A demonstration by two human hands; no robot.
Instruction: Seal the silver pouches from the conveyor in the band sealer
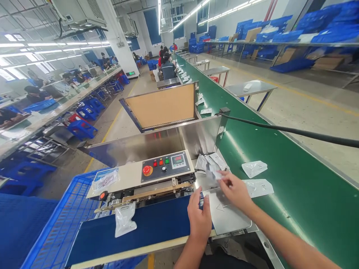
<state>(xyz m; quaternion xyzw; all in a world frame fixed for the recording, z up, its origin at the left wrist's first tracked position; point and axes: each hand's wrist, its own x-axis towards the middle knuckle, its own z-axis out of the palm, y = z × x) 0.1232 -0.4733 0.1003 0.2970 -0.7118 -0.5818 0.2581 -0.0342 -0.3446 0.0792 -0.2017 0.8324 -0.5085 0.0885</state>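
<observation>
My right hand (235, 191) pinches a small clear-and-white plastic pouch (213, 174), slightly blurred, beside a pile of similar pouches (218, 160). My left hand (199, 216) is at the right end of the sealing machine's blue belt (157, 220), thumb and fingers apart, with nothing visible in it. Under and between the hands lies a metal plate (230, 216). The band sealing machine (165, 168) has a control panel with a red stop button and a lit display. One pouch (125, 219) hangs from its sealing strip over the blue belt.
A long green conveyor (291, 201) runs along the right, carrying pouches such as this one (254, 169). A black cable (291, 130) crosses above it. At the left stands a blue basket (53, 224). A metal panel (157, 140) rises behind the machine. Other people sit farther back.
</observation>
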